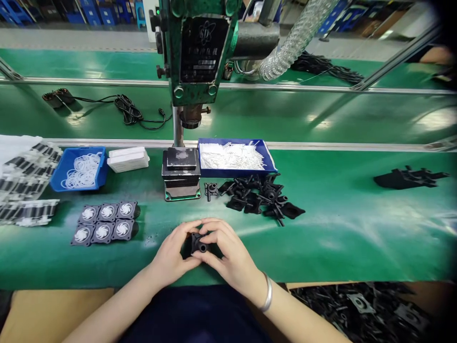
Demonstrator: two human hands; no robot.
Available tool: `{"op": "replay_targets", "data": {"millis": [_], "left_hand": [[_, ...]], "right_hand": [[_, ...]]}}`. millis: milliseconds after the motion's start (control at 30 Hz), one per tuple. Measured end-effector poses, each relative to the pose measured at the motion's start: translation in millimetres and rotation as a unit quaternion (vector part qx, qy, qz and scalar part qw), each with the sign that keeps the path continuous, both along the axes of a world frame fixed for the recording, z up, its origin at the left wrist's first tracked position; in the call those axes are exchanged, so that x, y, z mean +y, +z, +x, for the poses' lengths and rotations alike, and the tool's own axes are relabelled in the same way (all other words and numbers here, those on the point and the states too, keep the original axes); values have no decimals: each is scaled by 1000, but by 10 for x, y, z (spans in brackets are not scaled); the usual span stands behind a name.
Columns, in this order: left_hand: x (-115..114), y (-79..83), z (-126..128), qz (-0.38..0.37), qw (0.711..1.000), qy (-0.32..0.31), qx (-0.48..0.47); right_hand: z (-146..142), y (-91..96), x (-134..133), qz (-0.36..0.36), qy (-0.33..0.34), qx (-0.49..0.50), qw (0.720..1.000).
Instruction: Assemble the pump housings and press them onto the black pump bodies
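Observation:
Between my two hands, low over the green bench near its front edge, is a small black plastic housing (198,243) with a round port facing me. My left hand (174,250) grips it from the left with thumb and fingers. From the right, my right hand (226,250) closes on the same part, its fingertips over the top and the thumb below. The fingers hide some of the housing. Beyond my hands lies one loose black plastic part (211,189), beside a pile of similar black parts (255,195).
A green press (203,52) stands above a dark metal block (181,174). Behind the pile is a blue tray of white pins (232,157). To the left are square parts with white impellers (107,221), a blue bin of white rings (80,169) and a white box (127,158).

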State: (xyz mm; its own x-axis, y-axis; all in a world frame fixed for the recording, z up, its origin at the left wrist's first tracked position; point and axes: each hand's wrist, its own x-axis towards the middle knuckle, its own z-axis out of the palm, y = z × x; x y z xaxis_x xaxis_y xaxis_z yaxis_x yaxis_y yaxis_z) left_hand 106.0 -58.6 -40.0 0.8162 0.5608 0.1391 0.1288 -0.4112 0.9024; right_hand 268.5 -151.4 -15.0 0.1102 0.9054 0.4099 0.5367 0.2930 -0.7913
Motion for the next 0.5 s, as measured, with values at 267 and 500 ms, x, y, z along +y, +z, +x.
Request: {"op": "replay_targets", "data": {"millis": [267, 500], "left_hand": [[41, 34, -36, 18, 1000, -16, -3], [6, 127, -64, 49, 999, 8, -15]], "right_hand": [[17, -36, -1, -38, 26, 25, 999], [92, 64, -8, -63, 45, 32, 996]]}}
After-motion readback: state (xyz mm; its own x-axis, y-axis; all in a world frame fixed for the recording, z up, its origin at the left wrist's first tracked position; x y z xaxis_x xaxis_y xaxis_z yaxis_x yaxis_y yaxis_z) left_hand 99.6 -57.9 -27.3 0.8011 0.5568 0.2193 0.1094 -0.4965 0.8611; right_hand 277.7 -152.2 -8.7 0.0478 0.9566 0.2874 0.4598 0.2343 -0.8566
